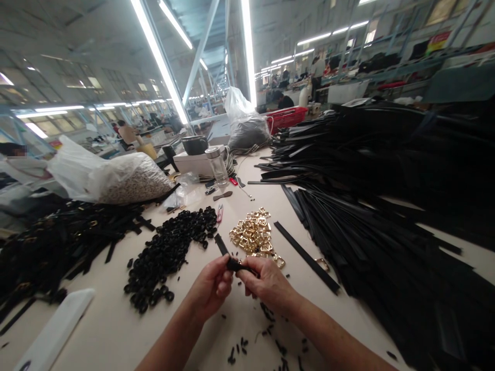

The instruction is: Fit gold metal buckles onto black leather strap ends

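A short black strap (223,245) is pinched between both hands above the table, its free end pointing up and left. My left hand (211,288) grips its middle with closed fingers. On the other side my right hand (266,283) is closed around the strap's lower part, which the fingers partly hide. Just beyond the hands lies a pile of gold buckles (251,232). Left of it is a heap of small black loops (170,247). One loose black strap (305,256) lies to the right, beside a single gold buckle (322,265).
Long black strips (359,232) cover the right side. Finished-looking black straps (77,237) and a filled plastic bag (131,178) are at left. A glass bottle (217,166), pink snips (219,213), a red basket (288,118) and a white bar (58,330) also show. People sit farther back.
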A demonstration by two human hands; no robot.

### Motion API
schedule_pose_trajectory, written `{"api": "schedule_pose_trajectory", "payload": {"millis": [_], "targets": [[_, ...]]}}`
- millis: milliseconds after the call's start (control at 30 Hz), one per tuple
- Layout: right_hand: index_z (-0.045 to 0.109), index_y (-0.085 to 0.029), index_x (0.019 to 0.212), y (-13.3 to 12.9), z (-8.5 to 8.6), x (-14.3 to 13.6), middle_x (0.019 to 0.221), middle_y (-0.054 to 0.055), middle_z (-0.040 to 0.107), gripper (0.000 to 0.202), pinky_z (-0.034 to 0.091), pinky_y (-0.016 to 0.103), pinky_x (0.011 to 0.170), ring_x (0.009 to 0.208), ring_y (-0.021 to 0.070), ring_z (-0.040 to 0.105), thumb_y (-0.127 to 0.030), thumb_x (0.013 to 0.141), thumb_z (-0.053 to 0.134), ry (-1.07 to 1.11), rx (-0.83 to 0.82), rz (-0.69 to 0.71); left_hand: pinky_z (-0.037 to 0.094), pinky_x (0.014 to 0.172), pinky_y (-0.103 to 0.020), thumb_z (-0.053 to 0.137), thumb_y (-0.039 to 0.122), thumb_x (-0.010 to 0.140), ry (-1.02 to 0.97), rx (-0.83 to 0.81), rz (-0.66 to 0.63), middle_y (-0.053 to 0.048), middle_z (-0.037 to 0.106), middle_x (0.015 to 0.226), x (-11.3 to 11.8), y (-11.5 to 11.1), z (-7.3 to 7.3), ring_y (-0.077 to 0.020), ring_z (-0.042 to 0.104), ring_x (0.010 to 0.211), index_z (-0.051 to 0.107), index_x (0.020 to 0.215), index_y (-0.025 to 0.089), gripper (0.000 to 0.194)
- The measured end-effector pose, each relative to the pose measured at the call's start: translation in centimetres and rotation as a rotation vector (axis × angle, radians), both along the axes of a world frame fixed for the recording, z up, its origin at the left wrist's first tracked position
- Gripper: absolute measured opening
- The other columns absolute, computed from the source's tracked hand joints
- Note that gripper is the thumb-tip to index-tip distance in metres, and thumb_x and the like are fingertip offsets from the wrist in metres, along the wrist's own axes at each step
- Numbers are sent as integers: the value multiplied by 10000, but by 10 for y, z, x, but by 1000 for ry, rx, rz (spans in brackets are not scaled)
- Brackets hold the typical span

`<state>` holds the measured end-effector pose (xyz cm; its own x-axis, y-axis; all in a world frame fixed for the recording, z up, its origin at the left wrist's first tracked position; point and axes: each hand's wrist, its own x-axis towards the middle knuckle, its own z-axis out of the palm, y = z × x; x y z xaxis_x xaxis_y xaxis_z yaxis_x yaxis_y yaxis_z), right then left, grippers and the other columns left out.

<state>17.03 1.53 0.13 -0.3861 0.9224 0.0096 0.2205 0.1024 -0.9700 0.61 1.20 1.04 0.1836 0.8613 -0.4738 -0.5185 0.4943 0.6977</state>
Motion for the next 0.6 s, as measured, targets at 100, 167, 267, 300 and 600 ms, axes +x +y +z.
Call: {"api": "schedule_pose_trajectory", "payload": {"millis": [100, 167, 267, 300, 600], "targets": [[584, -183, 664, -1, 3, -1, 534, -28, 604, 226, 368, 183, 474, 458, 91, 524, -275, 857, 508, -89, 69, -80, 239, 324, -67, 780, 288, 691, -57, -10, 28, 71, 465, 491, 4, -2, -2, 15, 306, 362, 637, 744, 91, 249], [559, -189, 634, -1, 6, -2, 530, -27, 590, 227, 363, 189, 482, 482, 100, 531, -258, 844, 508, -139, 115, -135, 246, 334, -74, 783, 311, 693, 2, 79, 48, 66, 478, 505, 8, -3, -4, 11, 322, 372, 651, 777, 88, 273], [538, -196, 609, -3, 10, 0, 531, -21, 578, 240, 366, 203, 495, 494, 109, 525, -251, 839, 499, -177, 165, -184, 259, 351, -109, 766, 357, 716, 206, 263, 67, 64, 484, 492, 13, -4, -5, -10, 358, 379, 672, 813, 98, 292], [544, -198, 616, -4, 11, 0, 532, -19, 576, 244, 368, 209, 496, 493, 113, 525, -262, 846, 493, -175, 171, -190, 262, 356, -126, 750, 369, 730, 280, 317, 71, 66, 477, 474, 15, -5, -5, -21, 365, 378, 677, 816, 102, 290], [622, -257, 693, -2, 5, 5, 518, 12, 601, 293, 431, 279, 492, 497, 188, 577, -473, 832, 479, -224, 194, -114, 278, 352, -206, 724, 431, 693, 486, 354, -2, 35, 513, 439, 13, -1, -1, -63, 393, 337, 713, 732, 95, 339]]}}
